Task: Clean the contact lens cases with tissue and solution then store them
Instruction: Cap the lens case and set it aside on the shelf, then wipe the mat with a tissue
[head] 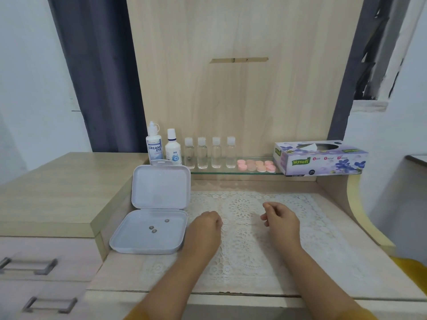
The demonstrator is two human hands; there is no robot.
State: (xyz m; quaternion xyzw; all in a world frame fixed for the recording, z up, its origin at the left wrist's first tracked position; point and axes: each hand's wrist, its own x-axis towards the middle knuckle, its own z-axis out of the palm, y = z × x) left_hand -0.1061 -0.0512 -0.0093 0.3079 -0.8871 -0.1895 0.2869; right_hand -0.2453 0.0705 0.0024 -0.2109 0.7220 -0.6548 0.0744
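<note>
Pink lens cases point(256, 165) untouched on shelf | step — not begun | left hand point(204, 224), right hand point(280, 219) loosely curled, empty | next — reach tissue box point(320, 159).

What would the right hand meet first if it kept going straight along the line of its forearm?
Probably the pink lens cases on the glass shelf; before that, only the lace mat lies under the right hand. Depth is uncertain.

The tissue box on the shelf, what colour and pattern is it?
The tissue box is pale lilac and white with blue-purple flowers, seen in the head view.
</note>
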